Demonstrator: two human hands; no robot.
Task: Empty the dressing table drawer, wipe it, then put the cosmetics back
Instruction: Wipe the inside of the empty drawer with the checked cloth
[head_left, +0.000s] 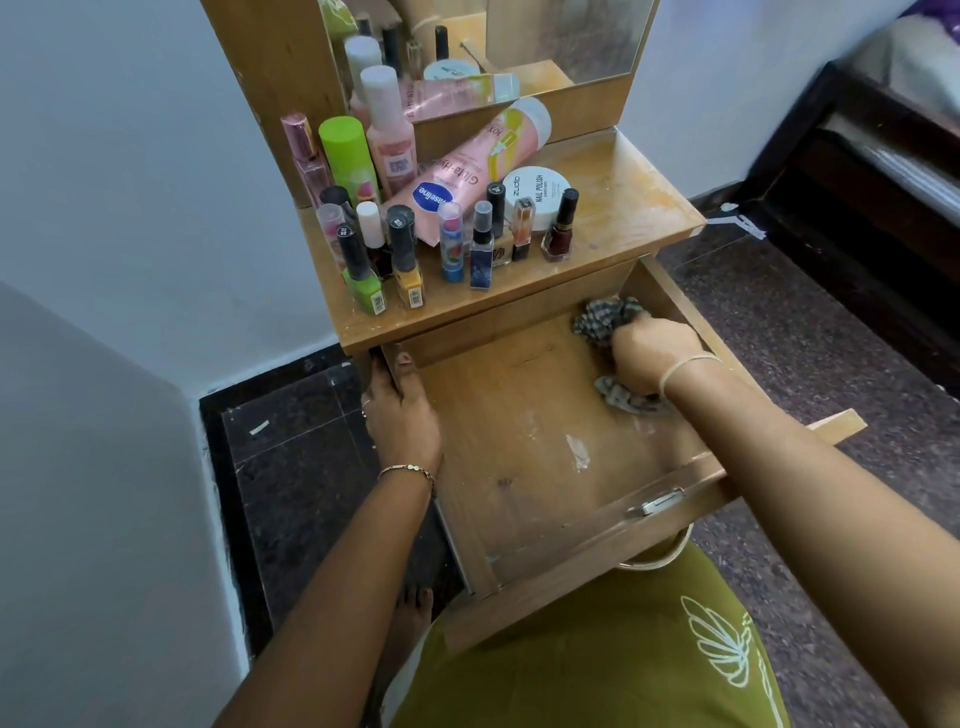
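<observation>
Wiping the far right corner of the empty wooden drawer (519, 441).

My right hand (657, 353) is bunched over a crumpled grey-and-white checked cloth (605, 317). Its fingers curl down into the fabric and press it onto the drawer floor beside the right wall. My left hand (402, 415) clasps the drawer's left side wall, thumb inside and fingers (375, 384) wrapped round the outside. The cosmetics (441, 223), among them nail polish bottles, a pink lotion tube and a white jar, stand crowded on the light wooden desk (623, 208) above.
</observation>
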